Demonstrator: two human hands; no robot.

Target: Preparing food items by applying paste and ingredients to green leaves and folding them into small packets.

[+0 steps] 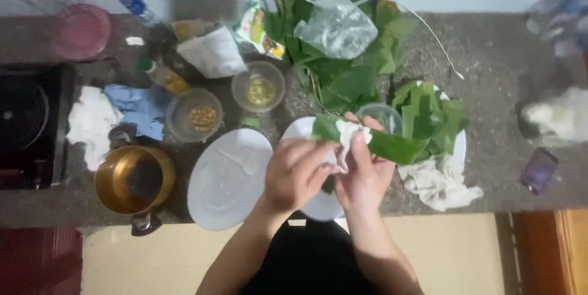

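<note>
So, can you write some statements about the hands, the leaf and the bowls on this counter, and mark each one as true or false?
1. Both hands, left hand and right hand, hold a green leaf strip with a white lump on it. True.
2. The brass pot stands at the right end of the counter. False: it is at the left, beside the stove.
3. A glass bowl holds brownish pieces. True.
4. The cut leaf strips lie on the floor. False: they are piled on a white plate.
</note>
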